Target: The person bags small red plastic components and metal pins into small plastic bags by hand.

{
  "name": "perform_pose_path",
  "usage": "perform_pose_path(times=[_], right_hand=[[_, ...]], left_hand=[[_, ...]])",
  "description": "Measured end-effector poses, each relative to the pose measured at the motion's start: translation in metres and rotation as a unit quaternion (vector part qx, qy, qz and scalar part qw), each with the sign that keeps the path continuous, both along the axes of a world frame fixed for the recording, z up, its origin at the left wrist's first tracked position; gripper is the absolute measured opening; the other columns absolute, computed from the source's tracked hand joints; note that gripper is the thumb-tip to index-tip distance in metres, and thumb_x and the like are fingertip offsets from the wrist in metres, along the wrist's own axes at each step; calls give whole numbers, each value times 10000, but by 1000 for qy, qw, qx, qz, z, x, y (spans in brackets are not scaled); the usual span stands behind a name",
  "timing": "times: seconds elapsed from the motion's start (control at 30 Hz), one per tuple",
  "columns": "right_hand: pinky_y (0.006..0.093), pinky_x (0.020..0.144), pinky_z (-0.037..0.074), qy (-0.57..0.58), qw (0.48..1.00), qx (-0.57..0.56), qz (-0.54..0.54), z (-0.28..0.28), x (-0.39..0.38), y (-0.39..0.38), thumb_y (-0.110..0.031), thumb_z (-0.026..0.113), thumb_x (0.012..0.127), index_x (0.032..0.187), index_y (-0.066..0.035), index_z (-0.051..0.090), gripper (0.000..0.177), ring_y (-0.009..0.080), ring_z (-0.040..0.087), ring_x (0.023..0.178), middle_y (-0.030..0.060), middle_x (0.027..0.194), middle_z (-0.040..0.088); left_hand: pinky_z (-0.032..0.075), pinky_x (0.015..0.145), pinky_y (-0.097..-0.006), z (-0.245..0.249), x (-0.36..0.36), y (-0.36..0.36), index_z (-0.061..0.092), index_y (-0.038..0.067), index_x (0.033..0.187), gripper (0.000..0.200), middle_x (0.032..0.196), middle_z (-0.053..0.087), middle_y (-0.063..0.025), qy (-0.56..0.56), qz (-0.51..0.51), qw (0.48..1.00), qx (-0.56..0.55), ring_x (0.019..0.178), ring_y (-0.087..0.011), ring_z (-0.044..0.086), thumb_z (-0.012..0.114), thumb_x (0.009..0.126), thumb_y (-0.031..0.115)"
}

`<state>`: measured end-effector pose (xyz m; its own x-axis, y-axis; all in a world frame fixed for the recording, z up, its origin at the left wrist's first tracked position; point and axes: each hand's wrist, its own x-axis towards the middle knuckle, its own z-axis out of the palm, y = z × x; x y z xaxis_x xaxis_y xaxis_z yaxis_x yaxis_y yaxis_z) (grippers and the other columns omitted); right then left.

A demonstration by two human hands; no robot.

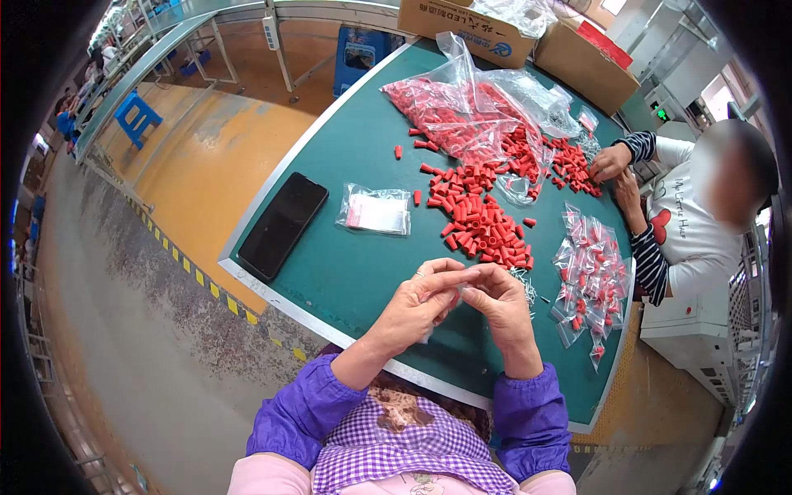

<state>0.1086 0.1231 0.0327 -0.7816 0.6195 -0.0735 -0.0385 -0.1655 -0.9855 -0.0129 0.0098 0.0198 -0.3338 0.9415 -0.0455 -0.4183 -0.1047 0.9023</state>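
My left hand (410, 309) and my right hand (503, 307) meet over the near edge of the green table, fingertips pinched together. A bit of a small clear plastic bag (426, 336) shows under my left fingers; most of it is hidden by the hands. Just beyond them lies a heap of red plastic caps (474, 210). Small metal screws (526, 285) are scattered beside my right hand, partly behind it. To the right, several filled clear bags (590, 280) with red pieces inside lie in an overlapping pile.
A black phone (283, 225) and a stack of flat clear bags (375, 210) lie on the left of the table (330, 285). A large bag of red caps (462, 115) and cardboard boxes (582, 70) stand farther back. At the right, a co-worker's hands (615, 169) handle caps.
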Motion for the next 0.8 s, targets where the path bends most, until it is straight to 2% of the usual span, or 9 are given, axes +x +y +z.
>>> perform_pose_path(times=[0.07, 0.2, 0.27, 0.3, 0.37, 0.4, 0.53, 0.8], right_hand=[[249, 709, 500, 26, 997, -56, 42, -6, 2, 2, -37, 658, 844, 963, 2, 627, 129, 124, 624, 779, 52, 901, 651], [248, 708, 499, 67, 997, -39, 18, -11, 3, 1, -29, 633, 861, 953, 3, 629, 97, 125, 624, 782, 60, 871, 657], [242, 702, 492, 72, 995, -54, -35, -10, 3, 0, -48, 637, 863, 947, 1, 632, 96, 125, 620, 778, 62, 862, 660], [242, 702, 492, 72, 995, -55, -39, -11, 3, 1, -48, 637, 863, 947, 1, 632, 96, 125, 620, 778, 62, 862, 660], [237, 701, 486, 82, 995, -34, -47, -15, 4, 2, -65, 639, 867, 937, -2, 636, 95, 120, 616, 774, 63, 856, 663], [235, 700, 481, 73, 995, -41, -54, -15, 5, 2, -72, 643, 866, 934, -2, 638, 98, 115, 613, 758, 60, 853, 663], [235, 699, 481, 57, 995, -60, -55, -7, 5, -1, -67, 646, 863, 938, 1, 639, 102, 115, 614, 747, 59, 852, 663], [222, 674, 476, 61, 995, -2, -75, -13, 5, -4, -71, 638, 875, 920, 18, 620, 101, 112, 612, 734, 41, 836, 629]], left_hand=[[423, 618, -171, 0, 4, 1, 601, 57, 1199, 284, 1212, 464, -9, -16, 3, 1000, 2, 747, -52, 526, 510, 930, 41], [429, 627, -172, 12, 7, 2, 595, 64, 1203, 299, 1121, 529, -23, -83, -17, 996, -39, 736, -52, 528, 561, 907, 44], [417, 573, -164, 15, 13, 5, 609, 54, 1143, 273, 912, 593, -15, -36, 107, 993, -38, 671, -40, 520, 630, 872, 57], [417, 573, -164, 12, 11, 3, 609, 54, 1143, 273, 912, 593, -15, -36, 103, 993, -39, 671, -40, 520, 630, 872, 57], [375, 501, -156, 1, 5, -3, 630, 40, 1030, 194, 735, 582, 20, -10, 91, 990, -104, 585, -25, 491, 678, 844, 70], [334, 459, -156, -1, 6, -1, 639, 29, 937, 108, 672, 563, 40, 4, 117, 989, -93, 534, -14, 460, 676, 850, 82], [327, 463, -159, -2, 8, -1, 649, 22, 897, 79, 673, 562, 41, -9, 138, 987, -80, 542, -11, 458, 676, 850, 79], [305, 460, -158, -8, 11, 0, 646, 33, 884, 67, 669, 550, 54, 7, 116, 991, -73, 539, -3, 435, 680, 848, 79]])
